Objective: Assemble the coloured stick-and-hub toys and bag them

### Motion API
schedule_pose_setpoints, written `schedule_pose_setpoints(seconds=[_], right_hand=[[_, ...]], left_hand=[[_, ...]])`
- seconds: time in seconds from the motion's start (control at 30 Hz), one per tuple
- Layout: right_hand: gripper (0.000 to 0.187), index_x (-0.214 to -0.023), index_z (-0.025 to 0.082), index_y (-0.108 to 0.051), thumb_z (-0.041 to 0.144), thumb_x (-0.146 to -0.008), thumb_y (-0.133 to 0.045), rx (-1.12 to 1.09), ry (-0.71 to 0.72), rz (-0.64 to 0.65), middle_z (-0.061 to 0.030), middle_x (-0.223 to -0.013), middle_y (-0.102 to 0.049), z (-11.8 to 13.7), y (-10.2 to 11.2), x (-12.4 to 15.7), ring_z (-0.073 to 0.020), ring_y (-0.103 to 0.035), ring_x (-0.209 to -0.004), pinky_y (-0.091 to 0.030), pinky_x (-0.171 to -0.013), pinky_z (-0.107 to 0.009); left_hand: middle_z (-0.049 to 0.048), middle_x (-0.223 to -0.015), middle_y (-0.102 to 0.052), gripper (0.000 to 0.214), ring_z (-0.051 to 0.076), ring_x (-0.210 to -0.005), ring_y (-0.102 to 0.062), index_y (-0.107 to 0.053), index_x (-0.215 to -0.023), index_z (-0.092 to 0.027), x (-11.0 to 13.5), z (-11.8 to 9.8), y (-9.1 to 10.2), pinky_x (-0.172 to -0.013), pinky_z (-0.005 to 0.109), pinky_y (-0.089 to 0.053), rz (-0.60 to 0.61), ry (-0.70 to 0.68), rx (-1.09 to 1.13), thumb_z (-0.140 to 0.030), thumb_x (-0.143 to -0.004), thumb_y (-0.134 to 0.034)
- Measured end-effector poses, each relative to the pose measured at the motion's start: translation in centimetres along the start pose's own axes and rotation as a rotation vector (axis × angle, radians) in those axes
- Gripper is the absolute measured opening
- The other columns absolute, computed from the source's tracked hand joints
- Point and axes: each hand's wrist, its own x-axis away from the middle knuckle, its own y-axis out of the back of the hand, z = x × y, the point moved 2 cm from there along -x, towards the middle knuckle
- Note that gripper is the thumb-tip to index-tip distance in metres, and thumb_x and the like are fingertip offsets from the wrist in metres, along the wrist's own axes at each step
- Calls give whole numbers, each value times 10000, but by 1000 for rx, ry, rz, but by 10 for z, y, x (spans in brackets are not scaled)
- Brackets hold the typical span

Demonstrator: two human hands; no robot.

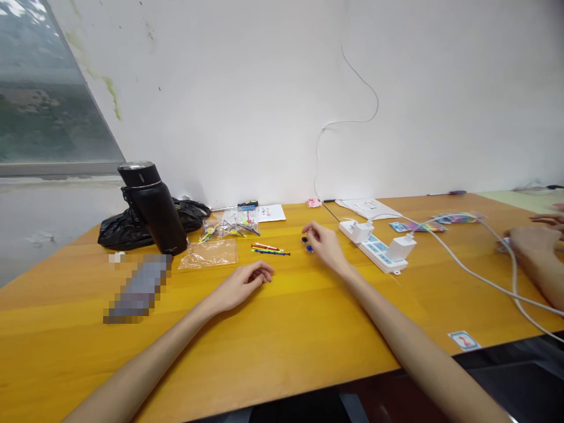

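Observation:
My left hand (245, 282) rests on the yellow wooden table (282, 329), fingers loosely curled with nothing in them. My right hand (323, 242) reaches further out, its fingertips pinched at two small round pieces, one black (304, 239) and one blue (309, 249). A few thin coloured sticks (269, 249) lie just left of them. Whether the fingers grip a piece or only touch it is unclear.
A black flask (154, 205) and a black bag (132, 226) stand at the back left, beside clear plastic bags (210, 254) of small parts. A white power strip (379, 247) with chargers and cables lies right. Another person's hands (535, 241) work at the far right.

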Motion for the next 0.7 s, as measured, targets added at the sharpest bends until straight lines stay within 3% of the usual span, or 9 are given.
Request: schedule_pose_setpoints(seconds=[0.13,0.23,0.5,0.7], right_hand=[[195,-989,201,-646,185,-963,-453,36,260,385,-35,-889,-714,44,-35,23,-169,-618,-788,-365,-701,-244],[199,-948,188,-650,188,-985,-455,124,349,527,-65,-930,-722,60,-49,33,-182,-622,-835,-350,-716,-251],[198,-891,208,-634,103,-915,-468,171,329,638,-15,-749,-654,54,-34,34,-170,-546,-679,-281,-622,-252],[204,-923,209,-667,130,-933,-479,253,319,647,-38,-803,-696,57,-36,31,-182,-578,-709,-273,-626,-263]], left_hand=[[72,-1082,-705,264,200,-1003,-641,-630,-1172,-199,0,1,-1,-925,328,-477,-1,-8,-16,-321,-1017,-454],[63,-1066,-709,256,201,-989,-639,-647,-1150,-205,0,0,0,-914,319,-474,-10,-21,-33,-310,-1012,-459],[66,-1080,-717,273,205,-997,-644,-671,-1155,-215,0,-5,-1,-895,308,-478,-6,-17,-58,-282,-1003,-454],[73,-1074,-719,272,205,-976,-643,-674,-1139,-208,0,-6,-1,-875,313,-490,-12,-19,-59,-294,-1000,-456]])
